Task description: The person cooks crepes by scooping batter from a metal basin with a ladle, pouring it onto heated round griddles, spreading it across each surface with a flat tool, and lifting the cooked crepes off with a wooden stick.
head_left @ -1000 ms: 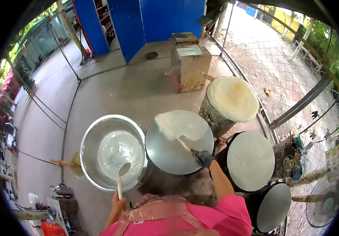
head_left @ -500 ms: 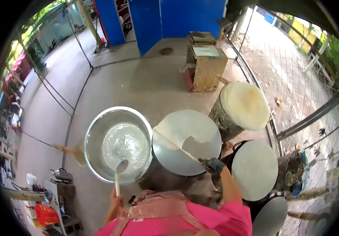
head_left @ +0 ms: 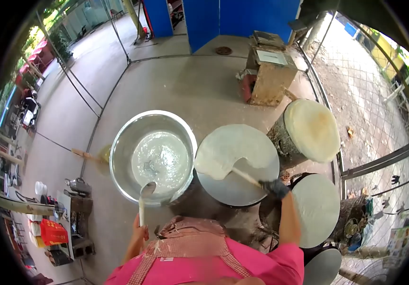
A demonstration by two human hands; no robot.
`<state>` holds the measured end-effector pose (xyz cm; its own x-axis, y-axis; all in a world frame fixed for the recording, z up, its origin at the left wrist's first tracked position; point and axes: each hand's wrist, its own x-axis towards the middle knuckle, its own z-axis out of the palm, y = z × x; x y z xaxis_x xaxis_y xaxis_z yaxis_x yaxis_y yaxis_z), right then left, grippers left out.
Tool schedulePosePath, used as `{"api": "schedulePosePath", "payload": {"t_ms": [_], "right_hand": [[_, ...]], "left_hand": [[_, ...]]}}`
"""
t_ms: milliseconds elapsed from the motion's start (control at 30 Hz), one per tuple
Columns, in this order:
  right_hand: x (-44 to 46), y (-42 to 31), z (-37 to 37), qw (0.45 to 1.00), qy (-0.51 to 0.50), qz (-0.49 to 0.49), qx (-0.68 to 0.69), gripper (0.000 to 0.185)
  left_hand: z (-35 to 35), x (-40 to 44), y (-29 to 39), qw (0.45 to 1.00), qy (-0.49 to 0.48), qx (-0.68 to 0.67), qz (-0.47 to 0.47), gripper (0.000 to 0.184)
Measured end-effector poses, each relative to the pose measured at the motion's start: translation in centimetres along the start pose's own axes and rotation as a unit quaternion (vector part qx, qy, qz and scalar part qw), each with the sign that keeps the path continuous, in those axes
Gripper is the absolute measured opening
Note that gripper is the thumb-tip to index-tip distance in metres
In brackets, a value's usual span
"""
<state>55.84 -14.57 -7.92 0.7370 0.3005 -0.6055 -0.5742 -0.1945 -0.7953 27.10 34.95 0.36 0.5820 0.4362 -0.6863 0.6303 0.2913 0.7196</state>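
A ladle (head_left: 142,209) with a pale handle is held in my left hand (head_left: 140,233), its bowl over the near rim of a large metal basin (head_left: 119,166). Whitish liquid (head_left: 161,159) lies in the basin. My right hand (head_left: 276,188), in a dark glove, grips a wooden spreader (head_left: 246,176) by its end. The spreader's far part lies on a round griddle (head_left: 233,192) beside the basin. Pale batter (head_left: 233,140) covers the griddle's far and left parts; bare metal shows at the near side.
Right of the griddle is a round covered surface (head_left: 316,209), with another disc (head_left: 323,268) nearer me. A pale round sheet (head_left: 311,129) tops a drum behind. A box-like stand (head_left: 273,78) stands farther back. A shelf with a red bag (head_left: 54,232) is at lower left.
The spreader has swung across the griddle, and the batter's outline has changed, reaching farther on the left. The whole view has shifted. My left hand still holds the ladle at the basin.
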Motion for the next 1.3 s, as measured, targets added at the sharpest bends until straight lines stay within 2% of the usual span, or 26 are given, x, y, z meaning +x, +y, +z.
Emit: {"api": "schedulePosePath", "payload": {"t_ms": [67,167,300,433,567,600,700,833,900,933,1000,1067,1167,1200,1267,1300], "right_hand": [[2.5,-3.4,0.5,1.000,0.022,0.005,0.001,0.017],[3.0,-6.1,1.9,0.996,0.000,0.043,-0.084,0.017],[-1.9,-3.5,0.3,0.986,-0.019,0.103,-0.132,0.017],[-4.5,-2.8,0.3,0.993,-0.006,0.063,-0.102,0.017],[-0.2,-8.8,3.5,0.988,0.064,0.060,-0.125,0.017],[-0.3,-10.4,4.9,0.995,0.008,0.009,-0.097,0.020],[-3.1,-7.3,2.1,0.984,0.015,0.090,-0.153,0.019],[-14.2,-1.7,1.7,0.976,0.106,0.098,-0.164,0.019],[-20.5,1.6,5.5,0.967,0.194,0.063,-0.150,0.019],[-22.9,3.8,8.9,0.957,0.248,0.038,-0.143,0.020],[-24.7,8.0,16.6,0.928,0.344,-0.006,-0.143,0.021],[-22.0,11.4,24.2,0.897,0.412,-0.049,-0.154,0.023],[-11.9,12.5,33.9,0.865,0.466,-0.089,-0.161,0.025],[-9.5,12.1,36.1,0.861,0.472,-0.073,-0.176,0.027],[-9.3,11.4,37.8,0.849,0.464,0.012,-0.254,0.028],[-10.2,11.0,38.2,0.836,0.451,0.066,-0.306,0.029]], "left_hand": [[-0.7,0.1,-0.7,1.000,0.009,0.005,0.015,0.061],[-0.7,-0.8,-0.5,0.999,0.012,0.026,0.030,0.060],[-2.4,1.2,-2.9,1.000,0.012,0.005,0.017,0.059],[-3.1,0.7,-3.8,0.998,0.020,-0.046,-0.026,0.061],[-3.5,-0.2,-3.4,0.998,0.042,-0.027,-0.029,0.062],[-3.7,-0.3,-3.3,0.999,0.042,-0.014,-0.023,0.062],[-5.8,-0.3,-3.1,1.000,-0.002,-0.027,0.001,0.061],[-9.1,2.0,-2.7,0.998,-0.063,0.006,0.012,0.061],[-11.2,4.1,-2.7,0.995,-0.101,-0.009,-0.009,0.059],[-12.1,5.0,-2.7,0.993,-0.109,-0.019,-0.029,0.058],[-14.9,8.4,-4.5,0.990,-0.138,0.019,-0.012,0.057],[-15.3,8.4,-2.0,0.973,-0.213,-0.037,-0.082,0.054],[-16.0,7.5,0.3,0.939,-0.273,-0.165,-0.129,0.029],[-16.3,7.2,0.9,0.915,-0.330,-0.194,-0.128,0.013],[-16.9,5.9,2.8,0.878,-0.390,-0.223,-0.164,0.007],[-17.8,6.3,2.4,0.837,-0.415,-0.281,-0.220,0.010]]}}
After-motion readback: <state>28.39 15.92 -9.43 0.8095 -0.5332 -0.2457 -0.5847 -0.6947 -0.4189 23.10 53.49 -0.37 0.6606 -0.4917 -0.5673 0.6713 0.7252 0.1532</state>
